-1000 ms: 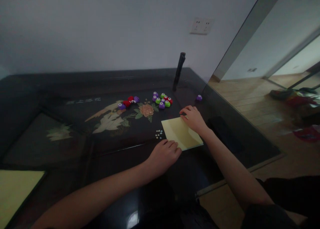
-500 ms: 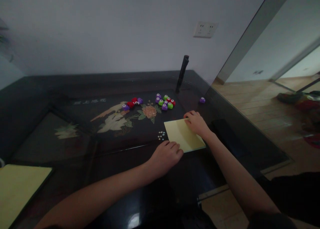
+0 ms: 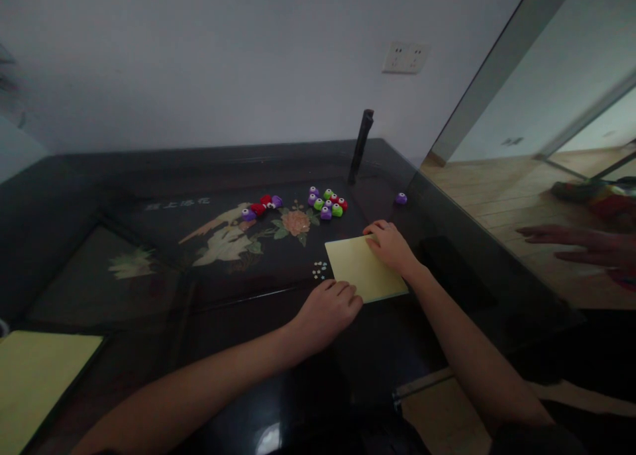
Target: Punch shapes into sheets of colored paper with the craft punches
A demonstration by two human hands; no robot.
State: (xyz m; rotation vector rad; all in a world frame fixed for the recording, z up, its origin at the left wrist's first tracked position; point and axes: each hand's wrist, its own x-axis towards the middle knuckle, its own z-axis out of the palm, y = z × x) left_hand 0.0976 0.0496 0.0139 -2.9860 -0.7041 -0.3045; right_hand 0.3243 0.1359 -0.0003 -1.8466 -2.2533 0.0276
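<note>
A pale yellow sheet of paper (image 3: 358, 269) lies flat on the dark glass-topped table (image 3: 149, 256). My left hand (image 3: 328, 309) rests on the table at the sheet's near left corner, fingers curled and touching its edge. My right hand (image 3: 390, 245) lies on the sheet's far right corner, fingers bent down onto it. Tiny paper cut-outs (image 3: 318, 268) are scattered just left of the sheet. Beyond it sits a cluster of small purple, green and red punches (image 3: 328, 203), a second group (image 3: 261, 206) to the left, and a lone purple punch (image 3: 400, 198) to the right.
A dark upright rod (image 3: 360, 145) stands behind the punches. Another yellow sheet (image 3: 34, 375) lies at the table's near left corner. The table's right edge drops to a wooden floor (image 3: 497, 197). Another person's hand (image 3: 581, 246) reaches in at the far right.
Both my hands have stayed on the yellow sheet. Another person's hand has come into view at the far right. The view has shifted slightly.
</note>
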